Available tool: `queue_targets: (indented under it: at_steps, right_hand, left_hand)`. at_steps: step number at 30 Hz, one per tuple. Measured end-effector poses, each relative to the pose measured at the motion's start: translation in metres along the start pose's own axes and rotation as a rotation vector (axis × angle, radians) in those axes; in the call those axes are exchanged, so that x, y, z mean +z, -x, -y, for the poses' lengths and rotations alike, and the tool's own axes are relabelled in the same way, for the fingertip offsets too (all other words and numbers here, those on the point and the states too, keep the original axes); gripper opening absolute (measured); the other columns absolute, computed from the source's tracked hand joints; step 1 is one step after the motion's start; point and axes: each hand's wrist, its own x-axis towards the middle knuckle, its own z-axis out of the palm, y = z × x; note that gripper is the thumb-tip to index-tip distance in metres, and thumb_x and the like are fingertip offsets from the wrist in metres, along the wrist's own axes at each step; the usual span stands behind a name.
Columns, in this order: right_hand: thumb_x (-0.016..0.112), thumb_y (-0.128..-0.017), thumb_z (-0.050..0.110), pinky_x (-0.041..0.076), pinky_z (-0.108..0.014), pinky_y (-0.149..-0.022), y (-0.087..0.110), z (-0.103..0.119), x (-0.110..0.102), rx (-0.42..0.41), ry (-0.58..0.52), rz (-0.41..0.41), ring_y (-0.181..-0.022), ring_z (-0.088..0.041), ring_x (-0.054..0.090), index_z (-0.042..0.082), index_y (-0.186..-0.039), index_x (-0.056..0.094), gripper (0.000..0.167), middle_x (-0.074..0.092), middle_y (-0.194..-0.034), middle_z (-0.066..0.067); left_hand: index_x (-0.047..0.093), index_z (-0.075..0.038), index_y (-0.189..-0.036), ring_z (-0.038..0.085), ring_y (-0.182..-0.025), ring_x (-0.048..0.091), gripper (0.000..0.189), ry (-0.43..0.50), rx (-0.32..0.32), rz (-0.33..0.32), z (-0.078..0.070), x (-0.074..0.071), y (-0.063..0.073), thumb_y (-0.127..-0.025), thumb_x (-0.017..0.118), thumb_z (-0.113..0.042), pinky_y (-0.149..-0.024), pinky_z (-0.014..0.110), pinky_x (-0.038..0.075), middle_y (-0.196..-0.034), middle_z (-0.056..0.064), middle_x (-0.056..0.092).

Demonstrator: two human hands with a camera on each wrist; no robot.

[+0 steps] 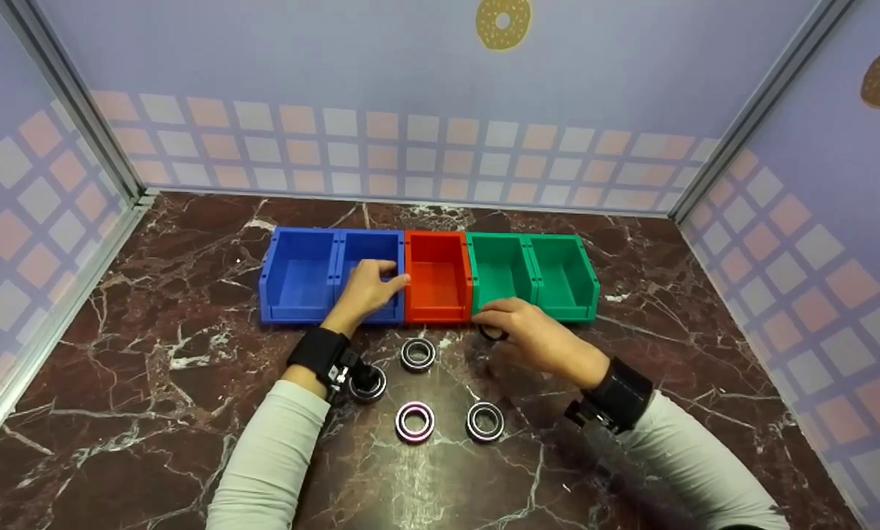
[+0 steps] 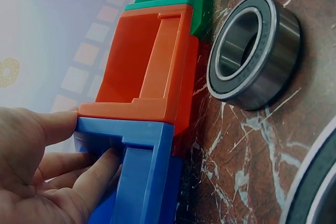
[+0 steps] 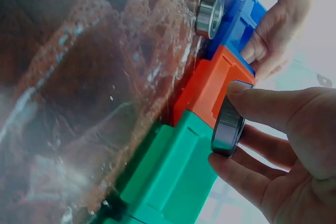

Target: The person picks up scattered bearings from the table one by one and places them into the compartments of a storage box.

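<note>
Head: the right hand [image 1: 534, 335] pinches a dark steel ring bearing [image 1: 493, 338]. Left wrist: the left hand [image 2: 50, 198] has fingers inside a blue plastic bin [image 2: 140, 182]; gripping or resting, I cannot tell. Right wrist: the bearing sits between thumb and fingertips; even pressure should steady it.

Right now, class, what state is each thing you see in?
Blue storage bins: upright, open
Red storage bin: upright, open
Green storage bins: upright, open
Left grip: thumb at red-blue rim, fingers inside adjoining blue bin
Held bearing: between right thumb and fingers
Right grip: pinching that bearing
Pink-faced bearing: lying flat
Black-faced bearings: three lying flat, one partly hidden
</note>
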Motion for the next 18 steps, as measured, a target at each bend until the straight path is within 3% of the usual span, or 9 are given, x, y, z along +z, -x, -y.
queue_targets:
  at_steps: [7, 18]
  right_hand:
    - [0.077, -0.083, 0.004, 0.054, -0.044, -0.098, -0.004, -0.002, -0.014, -0.010, 0.036, -0.005, -0.112, -0.030, 0.063, 0.003, -0.123, 0.067, 0.041, 0.067, -0.121, -0.015]
    - [0.076, -0.084, 0.004, 0.053, -0.043, -0.102, -0.008, -0.008, -0.033, 0.055, 0.056, 0.022, -0.118, -0.031, 0.061, 0.003, -0.127, 0.064, 0.045, 0.065, -0.126, -0.015]
  left_hand:
    - [0.050, 0.005, -0.140, 0.036, -0.142, 0.041, 0.056, -0.003, 0.020, -0.015, 0.001, 0.000, 0.001, -0.097, 0.062, -0.028, -0.119, 0.045, 0.036, -0.147, 0.023, 0.049]
    - [0.051, 0.006, -0.139, 0.036, -0.141, 0.042, 0.055, 0.011, 0.030, -0.032, 0.000, 0.001, 0.002, -0.096, 0.063, -0.026, -0.119, 0.045, 0.035, -0.146, 0.024, 0.050]
